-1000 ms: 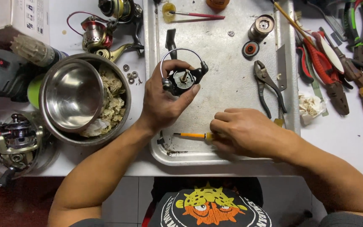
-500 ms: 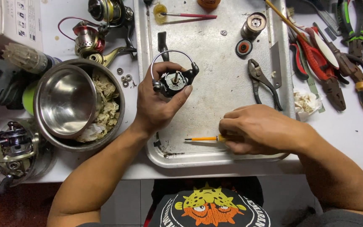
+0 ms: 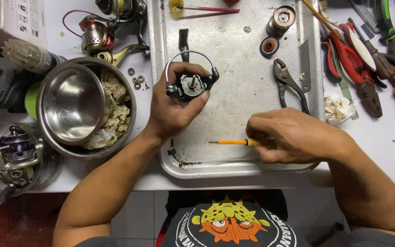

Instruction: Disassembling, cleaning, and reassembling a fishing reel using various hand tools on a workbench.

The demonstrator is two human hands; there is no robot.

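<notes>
My left hand (image 3: 172, 112) grips a black fishing reel body (image 3: 189, 87) with a wire bail arm, held over the metal tray (image 3: 234, 68). The reel's rotor face points up at me. My right hand (image 3: 289, 137) rests low on the tray and is closed on a small screwdriver (image 3: 232, 142) with an orange shaft. The tool lies almost flat, its tip pointing left toward my left wrist, a short way below the reel.
Pliers (image 3: 289, 84), a spool (image 3: 282, 18) and a round cap (image 3: 269, 46) lie on the tray. Two nested steel bowls (image 3: 76, 105) with rags sit left, other reels (image 3: 12, 153) around them. More pliers and cutters (image 3: 366, 55) crowd the right side.
My right hand with the screwdriver has shifted slightly right along the tray's lower edge. The left hand still holds the reel in much the same spot.
</notes>
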